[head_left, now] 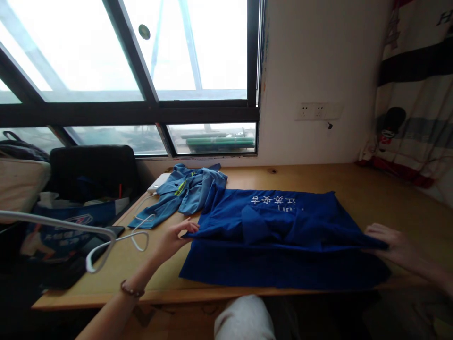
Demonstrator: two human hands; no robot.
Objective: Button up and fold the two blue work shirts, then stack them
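A dark blue work jacket (283, 222) with white printed characters lies spread across the table, its near part doubled into a raised fold. My left hand (180, 233) pinches the fold's left corner between thumb and fingers. On the opposite side my right hand (385, 241) grips the right corner, its fingertips partly hidden by the cloth. The fold's edge is stretched between both hands, a little above the lower layer of cloth. Beyond my left hand, a crumpled lighter blue garment (194, 189) with yellow-green strips touches the jacket's far left side.
The wooden table (148, 278) stands against a wall below a window (198, 52). A white cable (136, 231) trails over its left edge near a white box (159, 183). At left are a black chair (94, 165) and a printed bag (74, 231). A curtain (417, 104) hangs at right.
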